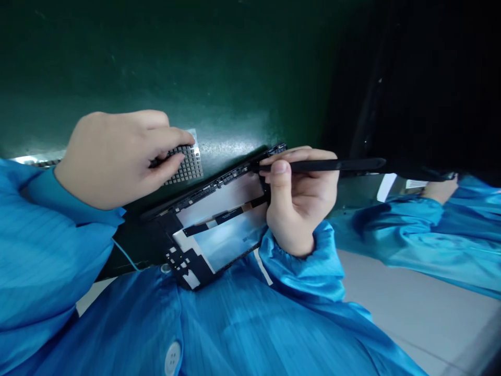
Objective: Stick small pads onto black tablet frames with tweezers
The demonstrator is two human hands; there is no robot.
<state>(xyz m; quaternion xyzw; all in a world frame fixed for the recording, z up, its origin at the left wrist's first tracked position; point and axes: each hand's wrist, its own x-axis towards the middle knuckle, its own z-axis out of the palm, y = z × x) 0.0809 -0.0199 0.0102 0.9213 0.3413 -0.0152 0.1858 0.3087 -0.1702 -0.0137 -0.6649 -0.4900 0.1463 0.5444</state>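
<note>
My right hand (pixel 303 196) is closed around black tweezers (pixel 344 165). Their tip end points left, at the upper edge of an opened electronic device (pixel 230 245), which looks like a tablet or large phone. The device lies tilted against the table edge near my lap, its inner frame, dark flex strip and silvery panels exposed. My left hand (pixel 121 156) pinches a sheet of small grey square pads (pixel 190 162) between thumb and index finger, just beyond the device. The other left fingers are curled and partly hidden.
A dark green table top (pixel 176 62) spreads out ahead. Another person's blue sleeve (pixel 410 224) and hand (pixel 440 190) are at the right, near a white label-like piece (pixel 386 186). Pale floor (pixel 410 308) shows below.
</note>
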